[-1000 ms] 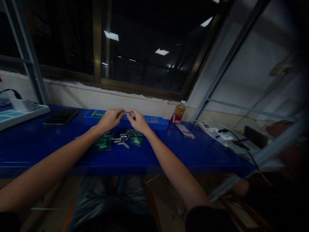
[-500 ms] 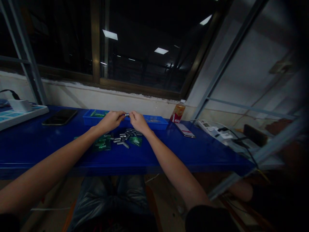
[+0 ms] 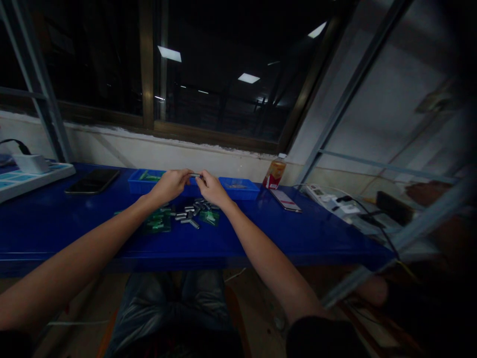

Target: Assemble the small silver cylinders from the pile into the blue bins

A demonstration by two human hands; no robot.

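Above the blue trays, my left hand (image 3: 172, 185) and my right hand (image 3: 212, 189) meet fingertip to fingertip. Both are closed in a pinch on a small silver metal piece (image 3: 195, 175), one at each end; its exact kind is too small to make out. On the table below lies a loose pile of similar silver pieces (image 3: 191, 215). Flat green pieces with pale parts on them (image 3: 157, 222) lie left of the pile, partly behind my left forearm. A smaller green piece (image 3: 209, 217) is at the pile's right.
Behind my hands stand a left blue tray (image 3: 137, 187) with green items and a right blue tray (image 3: 246, 194). A drink bottle (image 3: 275, 173) and a phone (image 3: 285, 200) are at right, a dark phone (image 3: 93, 181) at left. Another person's hand (image 3: 425, 193) shows far right.
My hands are slightly further apart, and more of the silver piece shows between the fingertips. The pile and the trays have stayed put.
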